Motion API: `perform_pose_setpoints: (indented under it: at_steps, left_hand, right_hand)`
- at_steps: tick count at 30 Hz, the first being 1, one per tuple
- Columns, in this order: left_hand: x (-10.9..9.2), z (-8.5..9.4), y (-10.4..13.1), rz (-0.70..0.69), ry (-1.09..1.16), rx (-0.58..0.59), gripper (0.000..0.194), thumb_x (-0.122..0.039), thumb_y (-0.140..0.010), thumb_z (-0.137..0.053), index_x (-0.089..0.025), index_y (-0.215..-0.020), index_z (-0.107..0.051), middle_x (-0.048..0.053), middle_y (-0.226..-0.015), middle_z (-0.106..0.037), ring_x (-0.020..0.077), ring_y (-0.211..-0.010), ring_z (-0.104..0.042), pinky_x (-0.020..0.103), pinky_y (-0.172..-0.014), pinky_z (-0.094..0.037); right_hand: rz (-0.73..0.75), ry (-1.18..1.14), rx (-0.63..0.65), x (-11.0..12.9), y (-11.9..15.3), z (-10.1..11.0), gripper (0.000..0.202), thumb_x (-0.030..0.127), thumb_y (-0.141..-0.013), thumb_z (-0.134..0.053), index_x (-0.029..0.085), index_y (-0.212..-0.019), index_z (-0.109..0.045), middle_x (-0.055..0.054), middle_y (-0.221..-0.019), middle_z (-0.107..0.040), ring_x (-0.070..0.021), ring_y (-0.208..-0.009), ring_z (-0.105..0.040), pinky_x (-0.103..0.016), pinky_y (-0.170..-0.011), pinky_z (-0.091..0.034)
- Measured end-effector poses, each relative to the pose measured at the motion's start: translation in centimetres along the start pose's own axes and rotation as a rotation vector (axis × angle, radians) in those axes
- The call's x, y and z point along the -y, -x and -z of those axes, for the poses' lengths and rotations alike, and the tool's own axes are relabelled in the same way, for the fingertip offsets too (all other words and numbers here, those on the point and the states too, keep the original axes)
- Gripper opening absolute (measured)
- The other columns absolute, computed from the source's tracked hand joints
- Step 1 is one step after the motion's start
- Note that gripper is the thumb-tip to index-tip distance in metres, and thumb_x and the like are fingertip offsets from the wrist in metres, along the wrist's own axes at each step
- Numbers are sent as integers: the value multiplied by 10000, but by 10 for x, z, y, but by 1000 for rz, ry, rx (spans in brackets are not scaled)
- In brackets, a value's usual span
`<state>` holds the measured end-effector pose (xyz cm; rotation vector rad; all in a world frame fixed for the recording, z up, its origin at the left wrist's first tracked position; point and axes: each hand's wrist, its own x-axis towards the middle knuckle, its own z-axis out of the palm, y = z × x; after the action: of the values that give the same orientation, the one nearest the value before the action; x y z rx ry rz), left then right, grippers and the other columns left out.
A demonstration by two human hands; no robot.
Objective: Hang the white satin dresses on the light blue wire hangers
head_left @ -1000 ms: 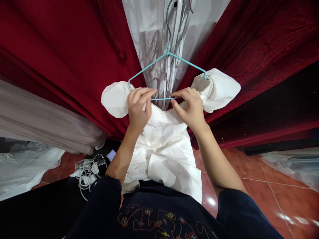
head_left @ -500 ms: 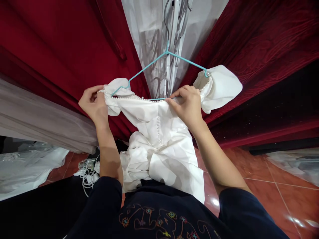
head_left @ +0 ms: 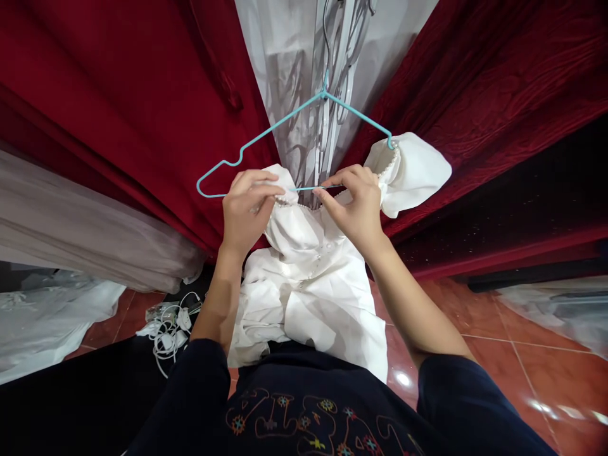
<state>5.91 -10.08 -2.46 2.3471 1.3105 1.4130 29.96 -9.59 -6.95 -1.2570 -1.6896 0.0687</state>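
Observation:
A white dress (head_left: 308, 297) with pearl-trimmed puff sleeves hangs in front of me, its lower part against my body. Its right sleeve (head_left: 420, 168) is still looped over the right end of a light-blue hanger (head_left: 280, 123). The hanger's left end is bare of cloth. My left hand (head_left: 251, 206) is closed on the gathered left sleeve (head_left: 285, 183), close to the hanger's bottom bar. My right hand (head_left: 354, 202) pinches the bottom bar together with the dress's neckline, its thumb and forefinger near the middle of the bar.
Red curtains (head_left: 118, 95) hang on both sides, with a white metal rack (head_left: 332, 120) between them. Tangled white cables (head_left: 168, 335) lie at lower left, near a black surface (head_left: 85, 392). Sheer white fabric (head_left: 52, 323) spreads at far left over red floor tiles (head_left: 513, 367).
My left hand has moved right, bringing the left sleeve off the hanger's left end toward the middle. The right hand keeps its pinch at nearly the same spot.

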Motion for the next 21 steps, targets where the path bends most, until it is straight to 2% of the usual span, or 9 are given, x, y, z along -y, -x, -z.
perform_pose_setpoints:
  at_steps: [3, 5, 8, 10, 12, 14, 18, 20, 21]
  left_hand:
    - [3, -11, -13, 22, 41, 67, 245, -89, -976, -509, -237, -993, -704, 28, -1080, -792, 198, -1032, -750, 354, -995, -591]
    - [9, -16, -15, 66, 66, 117, 258, -88, -979, -488, -235, -1078, -677, 14, -1001, -783, 186, -931, -746, 334, -949, -578]
    - [16, -20, -14, 49, 32, 153, 326, -80, -970, -472, -231, -1162, -689, 34, -1115, -799, 207, -1052, -750, 350, -1013, -546]
    - [19, -21, -12, 8, -14, 172, 360, -59, -950, -463, -225, -1120, -734, 49, -1153, -798, 223, -1128, -739, 368, -1039, -526]
    - [20, -21, -12, -7, -53, 174, 383, -42, -941, -456, -221, -1066, -771, 56, -1120, -796, 226, -1123, -736, 380, -1029, -519]
    - [21, -20, -12, -3, -61, 167, 407, -33, -945, -454, -221, -1070, -793, 56, -1108, -794, 222, -1104, -737, 386, -1019, -517]
    - [24, -21, -12, -12, 3, 144, 408, -32, -959, -465, -215, -1061, -815, 56, -1082, -795, 209, -1049, -742, 382, -979, -523]
    - [25, -25, -11, -34, 67, 139, 399, -33, -961, -474, -204, -1067, -819, 64, -1073, -790, 206, -1022, -744, 374, -940, -532]
    - [26, -28, -11, -41, 95, 142, 397, -34, -961, -476, -199, -1074, -819, 69, -1069, -787, 206, -1012, -744, 371, -925, -537]
  right_hand:
    - [70, -23, -14, -1, 2, 11, 227, 469, -1035, -638, 270, -1034, -747, -81, -1048, -709, -300, -1065, -658, -542, -1042, -491]
    - [66, 35, -170, -10, -1, 19, 223, 453, -1022, -646, 278, -1121, -743, -107, -1158, -701, -342, -1186, -649, -599, -1098, -467]
    - [24, 149, -403, -33, -13, 30, 313, 425, -962, -696, 271, -1234, -709, -148, -1299, -654, -399, -1313, -600, -652, -1117, -451]
    - [1, 165, -383, -49, -26, 37, 281, 346, -927, -705, 258, -1193, -712, -145, -1253, -680, -370, -1255, -632, -591, -1069, -497]
    - [-41, 139, -306, -62, -41, 47, 208, 236, -897, -680, 238, -1101, -722, -131, -1154, -729, -311, -1126, -682, -495, -989, -536]
    - [-95, 109, -295, -78, -55, 60, 214, 141, -862, -638, 211, -1041, -732, -122, -1052, -760, -252, -966, -701, -422, -896, -539]
    - [-219, 128, -528, -120, -64, 86, 224, 69, -812, -570, 175, -922, -734, -125, -876, -732, -205, -751, -634, -397, -760, -469]
    - [-288, 65, -580, -139, -51, 94, 135, 120, -819, -592, 198, -852, -697, -131, -828, -704, -211, -716, -627, -407, -729, -459]
    - [-284, 4, -552, -145, -39, 95, 84, 181, -848, -608, 214, -862, -685, -139, -851, -706, -223, -739, -645, -414, -733, -466]
